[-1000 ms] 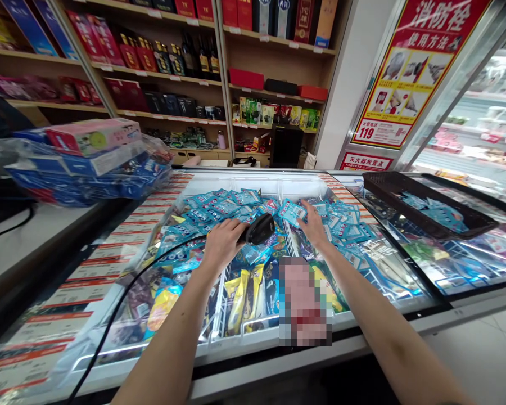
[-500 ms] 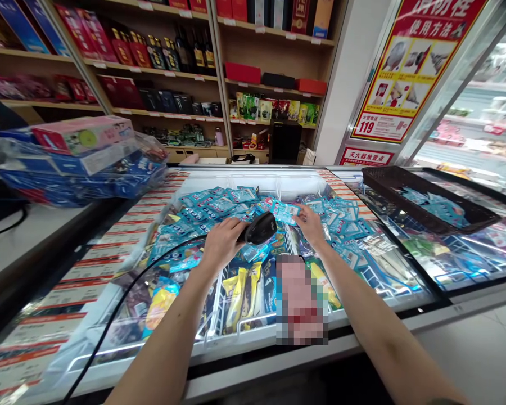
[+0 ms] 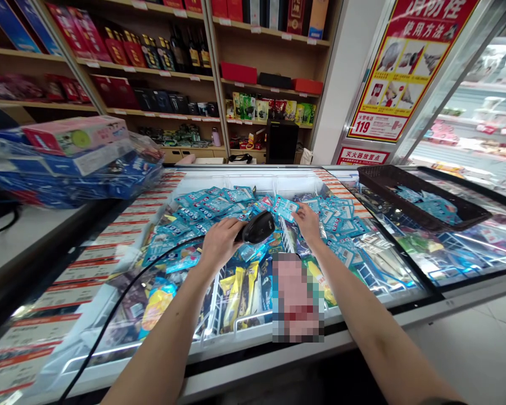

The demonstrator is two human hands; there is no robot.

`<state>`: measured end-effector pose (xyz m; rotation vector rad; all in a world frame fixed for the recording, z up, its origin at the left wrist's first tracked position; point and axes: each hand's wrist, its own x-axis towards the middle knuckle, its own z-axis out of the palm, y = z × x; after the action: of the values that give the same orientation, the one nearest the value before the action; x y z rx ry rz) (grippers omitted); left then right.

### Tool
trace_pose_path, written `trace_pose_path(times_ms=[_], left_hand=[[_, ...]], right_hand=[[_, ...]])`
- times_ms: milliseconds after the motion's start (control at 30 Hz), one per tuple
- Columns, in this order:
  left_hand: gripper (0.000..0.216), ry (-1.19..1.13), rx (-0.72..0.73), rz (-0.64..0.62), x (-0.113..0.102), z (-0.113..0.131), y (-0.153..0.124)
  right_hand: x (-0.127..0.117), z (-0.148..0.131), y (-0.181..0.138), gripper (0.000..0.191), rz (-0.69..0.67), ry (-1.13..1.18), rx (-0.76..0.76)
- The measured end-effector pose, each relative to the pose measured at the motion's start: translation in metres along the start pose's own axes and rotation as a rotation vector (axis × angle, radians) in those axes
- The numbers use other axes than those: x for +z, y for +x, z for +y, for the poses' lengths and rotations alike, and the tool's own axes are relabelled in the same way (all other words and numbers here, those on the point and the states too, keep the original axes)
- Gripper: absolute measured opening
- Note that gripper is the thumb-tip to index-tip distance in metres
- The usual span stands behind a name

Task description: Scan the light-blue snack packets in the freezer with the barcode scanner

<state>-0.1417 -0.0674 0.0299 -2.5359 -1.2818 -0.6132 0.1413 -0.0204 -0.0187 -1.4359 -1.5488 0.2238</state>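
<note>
My left hand (image 3: 222, 241) is closed around the handle of a black corded barcode scanner (image 3: 259, 227), its head pointing right. Between the fingers of my right hand (image 3: 307, 220) is a small light-blue packet (image 3: 285, 208), held by its right edge just beyond the scanner head. Many similar blue packets (image 3: 194, 214) lie in a loose spread on the chest freezer below both hands, with more blue packets (image 3: 341, 216) to the right. Under them, a white wire divider (image 3: 285, 239) shows between yellow and blue wrapped goods.
A black cable (image 3: 122, 301) trails from the scanner to the lower left. On the right stands a dark tray (image 3: 409, 205) holding blue packets. Plastic-wrapped boxes (image 3: 80, 160) sit at left. A pixelated patch covers something near the front edge. Stocked shelves (image 3: 160, 67) line the back.
The view has shifted slightly, so the scene sits a little farther left. Both hands keep hold of the same things, with hardly any movement.
</note>
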Motion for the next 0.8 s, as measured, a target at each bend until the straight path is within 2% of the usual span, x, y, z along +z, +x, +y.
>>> trace_pose_path(times_ms=[300, 700, 800], left_hand=[[0.039, 0.008, -0.006, -0.001, -0.0027, 0.0028, 0.0006], [0.041, -0.033, -0.012, 0.01, -0.0033, 0.0018, 0.0001], [0.041, -0.034, -0.003, 0.019, -0.0029, 0.0009, -0.0002]], right_hand=[[-0.0018, -0.0042, -0.0004, 0.038, -0.077, -0.016, -0.051], [-0.0001, -0.0037, -0.0014, 0.039, -0.074, -0.009, -0.062], [-0.0023, -0.0076, -0.0027, 0.046, -0.076, -0.002, -0.066]])
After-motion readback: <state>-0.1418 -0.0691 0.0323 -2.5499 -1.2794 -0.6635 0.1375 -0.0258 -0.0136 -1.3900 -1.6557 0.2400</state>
